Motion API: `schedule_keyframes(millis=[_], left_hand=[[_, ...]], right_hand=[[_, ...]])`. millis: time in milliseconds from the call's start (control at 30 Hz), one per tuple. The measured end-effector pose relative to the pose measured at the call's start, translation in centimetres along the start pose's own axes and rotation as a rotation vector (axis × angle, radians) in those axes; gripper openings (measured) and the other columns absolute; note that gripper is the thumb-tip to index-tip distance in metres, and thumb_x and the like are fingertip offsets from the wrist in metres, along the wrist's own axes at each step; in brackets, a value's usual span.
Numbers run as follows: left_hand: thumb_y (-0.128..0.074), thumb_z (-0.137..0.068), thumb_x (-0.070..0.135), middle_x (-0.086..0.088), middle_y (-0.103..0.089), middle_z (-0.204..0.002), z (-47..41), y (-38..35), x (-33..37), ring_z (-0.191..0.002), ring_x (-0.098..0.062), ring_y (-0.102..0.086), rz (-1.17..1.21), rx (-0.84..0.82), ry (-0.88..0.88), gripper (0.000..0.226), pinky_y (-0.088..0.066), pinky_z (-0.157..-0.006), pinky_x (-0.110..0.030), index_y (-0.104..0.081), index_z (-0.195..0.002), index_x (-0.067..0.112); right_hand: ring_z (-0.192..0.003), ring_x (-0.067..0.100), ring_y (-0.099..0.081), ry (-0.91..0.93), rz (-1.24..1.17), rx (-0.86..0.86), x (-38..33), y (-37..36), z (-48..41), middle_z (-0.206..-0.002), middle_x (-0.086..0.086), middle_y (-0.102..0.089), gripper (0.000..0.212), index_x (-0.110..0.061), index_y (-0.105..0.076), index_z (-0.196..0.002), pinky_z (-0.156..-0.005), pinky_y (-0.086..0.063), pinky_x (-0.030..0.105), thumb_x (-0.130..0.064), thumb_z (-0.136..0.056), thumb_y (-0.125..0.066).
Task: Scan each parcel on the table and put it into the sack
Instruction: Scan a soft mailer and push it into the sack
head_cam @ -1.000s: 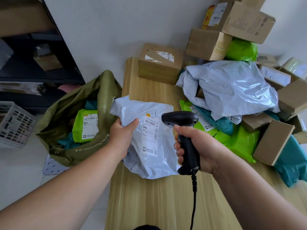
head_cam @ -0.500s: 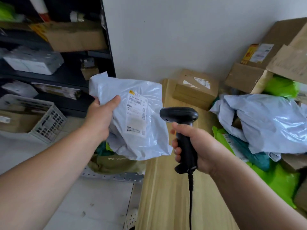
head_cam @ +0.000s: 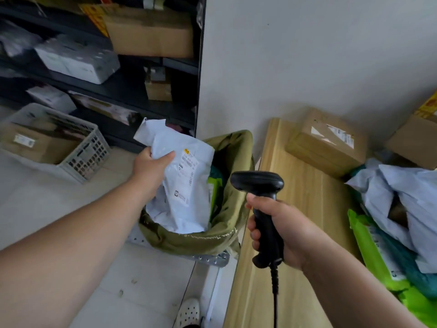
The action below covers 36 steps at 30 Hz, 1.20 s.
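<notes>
**Head view**

- Parcel [head_cam: 182,185]: pale grey poly mailer, soft and crumpled, top flap wrinkled.
- White label [head_cam: 186,176] on its front faces the cam, w/ barcodes and a small yellow mark at the top. Print too blurred to read.
- Left hand [head_cam: 151,166] grips the parcel's upper left part, thumb across the front. Fingers are behind it, hidden.
- Parcel is off the bench [head_cam: 305,209], past its left edge. Its lower end is down in the mouth of the olive-green sack [head_cam: 227,233], bottom hidden by the sack's near rim.
- Sack stands on the floor, close against the bench's left edge. Pale lettering runs along the rim, unreadable.
- Inside the sack: a bright green parcel [head_cam: 214,192] and sth teal, both mostly covered.
- Right hand [head_cam: 281,230] is clenched round the handle of the black scanner [head_cam: 257,183], held over the bench's left edge. Can't see the trigger finger.
- Cable [head_cam: 274,299] drops out of frame at the bottom.
- Brown cardboard box [head_cam: 326,143] sits at the bench's far left corner.
- Along the right edge of the bench, a pile of mailers [head_cam: 406,197] in grey, green and teal, cut off by the frame.
- Bkgd: dark shelf [head_cam: 142,91] w/ boxes, smeared by motion blur. White crate [head_cam: 87,155] on the floor.
</notes>
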State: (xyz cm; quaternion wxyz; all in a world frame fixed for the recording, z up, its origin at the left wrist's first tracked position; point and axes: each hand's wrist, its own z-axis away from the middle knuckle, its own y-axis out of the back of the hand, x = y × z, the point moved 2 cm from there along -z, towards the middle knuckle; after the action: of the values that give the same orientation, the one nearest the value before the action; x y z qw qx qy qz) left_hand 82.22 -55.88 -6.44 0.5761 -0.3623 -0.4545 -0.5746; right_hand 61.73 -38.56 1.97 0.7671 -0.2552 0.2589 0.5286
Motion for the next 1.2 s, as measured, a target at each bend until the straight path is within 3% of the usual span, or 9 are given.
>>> schedule_keyframes(millis=[100, 167, 267, 367, 500, 600, 800, 1067, 1200], left_hand=[[-0.074, -0.083, 0.033, -0.002, -0.071, -0.106, -2.3, -1.2, -3.4, -0.093, -0.022, -0.068, -0.04, -0.072, 0.154, 0.027, -0.055, -0.085, -0.038, -0.065, -0.105, 0.022], [-0.071, -0.081, 0.046, -0.005, -0.066, -0.119, -3.5, -1.9, -5.4, -0.103, -0.026, -0.064, -0.168, -0.141, 0.237, 0.053, -0.052, -0.088, -0.039, -0.059, -0.123, 0.016], [-0.071, -0.075, 0.06, -0.011, -0.03, -0.153, -4.0, -2.5, -7.9, -0.136, -0.032, -0.035, -0.609, -0.165, 0.28, 0.106, -0.035, -0.107, -0.045, -0.013, -0.152, 0.015], [-0.065, -0.075, 0.066, -0.012, 0.013, -0.16, -3.5, -3.7, -8.9, -0.147, -0.036, 0.006, -1.156, -0.195, 0.011, 0.117, -0.011, -0.116, -0.054, 0.015, -0.151, 0.027], [-0.043, -0.086, 0.071, -0.007, 0.028, -0.157, -3.8, -6.1, -10.5, -0.142, -0.034, 0.029, -1.548, -0.507, -0.351, 0.091, 0.007, -0.115, -0.059, 0.008, -0.152, 0.036], [-0.041, -0.087, 0.07, -0.008, 0.027, -0.157, -5.1, -7.0, -12.5, -0.143, -0.037, 0.026, -1.655, -0.65, -0.305, 0.086, 0.003, -0.114, -0.062, 0.006, -0.152, 0.038], [-0.049, -0.084, 0.068, -0.007, 0.02, -0.16, -7.6, -8.7, -16.8, -0.146, -0.04, 0.011, -1.623, -0.668, -0.297, 0.092, -0.017, -0.112, -0.063, 0.005, -0.152, 0.037], [-0.052, -0.083, 0.065, -0.007, 0.006, -0.161, -7.6, -7.9, -22.4, -0.143, -0.038, -0.021, -1.655, -0.783, -0.034, 0.09, -0.035, -0.103, -0.059, 0.005, -0.15, 0.044], [-0.044, -0.089, 0.065, -0.006, -0.001, -0.162, -7.0, -7.6, -20.5, -0.145, -0.034, -0.018, -1.672, -0.809, -0.196, 0.083, -0.027, -0.112, -0.051, 0.0, -0.153, 0.035]], right_hand=[[-0.049, 0.02, -0.047, -0.037, 0.043, 0.023, -0.1, -0.2, -1.7, -0.062, 0.008, -0.055, 0.029, -0.009, -0.051, -0.105, -0.049, -0.043, 0.029, -0.031, -0.093, -0.066], [-0.049, 0.022, -0.048, -0.055, 0.084, 0.032, -0.2, -0.2, -2.7, -0.062, 0.009, -0.056, 0.03, -0.008, -0.052, -0.103, -0.049, -0.044, 0.029, -0.032, -0.092, -0.066], [-0.049, 0.023, -0.048, -0.086, 0.124, 0.044, -0.5, -0.4, -4.4, -0.063, 0.009, -0.055, 0.032, -0.008, -0.053, -0.104, -0.049, -0.044, 0.032, -0.034, -0.091, -0.067], [-0.048, 0.023, -0.048, -0.127, 0.158, 0.037, -0.7, -0.9, -6.1, -0.06, 0.008, -0.055, 0.032, -0.008, -0.053, -0.1, -0.049, -0.045, 0.034, -0.035, -0.091, -0.068], [-0.047, 0.02, -0.048, -0.109, 0.169, 0.001, -0.8, -1.8, -8.6, -0.061, 0.008, -0.056, 0.027, -0.008, -0.053, -0.091, -0.05, -0.044, 0.03, -0.031, -0.092, -0.067], [-0.047, 0.02, -0.048, -0.114, 0.163, -0.005, -0.8, -2.4, -10.6, -0.06, 0.009, -0.056, 0.027, -0.008, -0.053, -0.091, -0.05, -0.043, 0.03, -0.03, -0.092, -0.067], [-0.046, 0.018, -0.049, -0.097, 0.221, 0.006, -0.4, -3.1, -13.7, -0.059, 0.008, -0.057, 0.023, -0.01, -0.056, -0.088, -0.048, -0.043, 0.029, -0.029, -0.092, -0.067], [-0.047, 0.016, -0.052, -0.113, 0.232, -0.011, -0.2, -3.1, -14.3, -0.06, 0.008, -0.059, 0.024, -0.008, -0.058, -0.095, -0.046, -0.044, 0.028, -0.031, -0.091, -0.067], [-0.046, 0.017, -0.051, -0.122, 0.212, -0.003, -0.3, -3.0, -13.9, -0.059, 0.007, -0.058, 0.026, -0.008, -0.056, -0.094, -0.045, -0.045, 0.027, -0.031, -0.091, -0.067]])
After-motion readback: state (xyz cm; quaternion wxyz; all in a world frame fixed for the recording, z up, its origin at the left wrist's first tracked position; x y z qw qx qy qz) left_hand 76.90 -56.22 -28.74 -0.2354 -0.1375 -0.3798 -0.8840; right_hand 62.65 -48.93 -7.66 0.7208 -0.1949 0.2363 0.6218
